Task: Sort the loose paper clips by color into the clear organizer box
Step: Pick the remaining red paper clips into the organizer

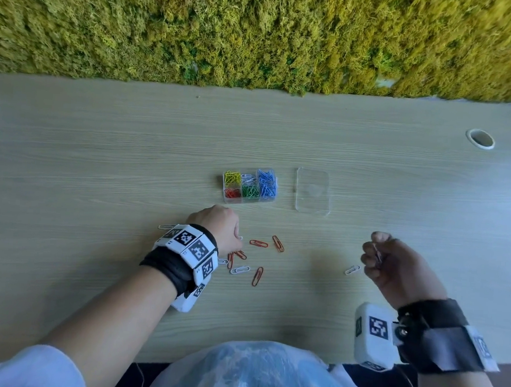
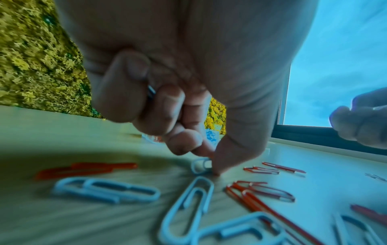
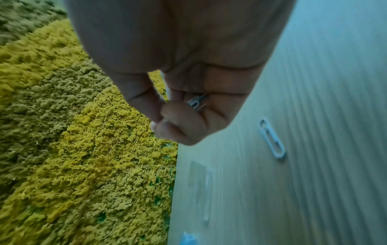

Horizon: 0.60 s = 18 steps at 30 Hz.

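The clear organizer box (image 1: 250, 185) stands open mid-table, with yellow, white, blue, red and green clips in separate compartments. Loose red clips (image 1: 258, 243) and white clips (image 1: 239, 270) lie scattered in front of it. My left hand (image 1: 238, 240) is down among them. In the left wrist view its thumb and forefinger (image 2: 211, 164) pinch a white clip (image 2: 200, 166) on the table, and another clip (image 2: 151, 91) is tucked in its curled fingers. My right hand (image 1: 376, 250) hovers above the table to the right, curled round some clips (image 3: 196, 102). One white clip (image 1: 352, 270) lies beside it.
The box's clear lid (image 1: 312, 191) lies flat just right of the box. A moss wall (image 1: 258, 35) runs along the table's far edge. A round cable hole (image 1: 480, 139) sits at the far right. Another white clip (image 1: 165, 226) lies left of my left wrist.
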### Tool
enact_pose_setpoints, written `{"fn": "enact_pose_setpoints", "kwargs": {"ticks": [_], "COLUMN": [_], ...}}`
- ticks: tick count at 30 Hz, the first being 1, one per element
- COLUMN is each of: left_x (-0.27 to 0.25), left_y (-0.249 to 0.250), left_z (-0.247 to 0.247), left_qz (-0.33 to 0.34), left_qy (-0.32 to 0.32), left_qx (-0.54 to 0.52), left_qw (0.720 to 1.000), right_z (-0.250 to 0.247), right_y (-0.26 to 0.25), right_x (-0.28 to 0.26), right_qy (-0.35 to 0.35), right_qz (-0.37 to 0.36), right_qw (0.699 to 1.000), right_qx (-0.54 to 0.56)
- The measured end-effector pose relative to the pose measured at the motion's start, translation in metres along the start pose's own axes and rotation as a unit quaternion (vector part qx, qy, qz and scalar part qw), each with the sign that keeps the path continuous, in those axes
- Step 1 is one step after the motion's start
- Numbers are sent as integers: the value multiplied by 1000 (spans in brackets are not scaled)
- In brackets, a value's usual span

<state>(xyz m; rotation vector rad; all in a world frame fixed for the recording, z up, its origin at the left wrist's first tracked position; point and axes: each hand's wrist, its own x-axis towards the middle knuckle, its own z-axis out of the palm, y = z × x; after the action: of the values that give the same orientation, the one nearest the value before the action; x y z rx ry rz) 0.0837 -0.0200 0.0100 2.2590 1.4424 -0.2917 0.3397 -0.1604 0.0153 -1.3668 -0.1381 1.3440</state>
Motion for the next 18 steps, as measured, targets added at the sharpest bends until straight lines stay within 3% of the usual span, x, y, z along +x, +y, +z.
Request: {"fn": "enact_pose_setpoints", "kwargs": {"ticks": [4, 6, 7, 8, 9, 10, 11, 12, 13, 14, 18], "left_x": [0, -1, -2, -3, -5, -6, -7, -8, -9, -11, -14], "left_y": [-3, -7, -9, -12, -16, -19, -24, -28, -32, -35, -35], "left_z": [0, -1, 0, 0, 0, -1, -1, -1, -1, -2, 0], "left_qz": [0, -5, -8, -16, -32, -51, -70, -83, -93, -100, -100], "left_qy": [-14, -24, -32, -47, -70, -91, -101, -102, -95, -86, -40], "left_qx": [-25, -96, -142, -206, -292, -388, -470, -525, -547, -544, -450], "left_qw": [1000, 995, 989, 977, 953, 916, 874, 841, 826, 828, 887], "right_z": [-15, -19, -20, -20, -17, -14, -11, -8, -6, -3, 3], "right_y": [0, 1, 1, 1, 2, 3, 4, 4, 3, 3, 2], "right_x": [1, 3, 4, 5, 5, 5, 6, 6, 7, 8, 11], "right_qy": [39, 41, 36, 28, 24, 29, 42, 55, 65, 71, 66], "right_qz": [-15, -38, -55, -68, -77, -78, -73, -66, -63, -62, -35], "right_qw": [998, 987, 966, 924, 860, 792, 747, 725, 716, 707, 678], "right_qx": [-49, -153, -250, -375, -504, -605, -660, -683, -692, -701, -732]}}
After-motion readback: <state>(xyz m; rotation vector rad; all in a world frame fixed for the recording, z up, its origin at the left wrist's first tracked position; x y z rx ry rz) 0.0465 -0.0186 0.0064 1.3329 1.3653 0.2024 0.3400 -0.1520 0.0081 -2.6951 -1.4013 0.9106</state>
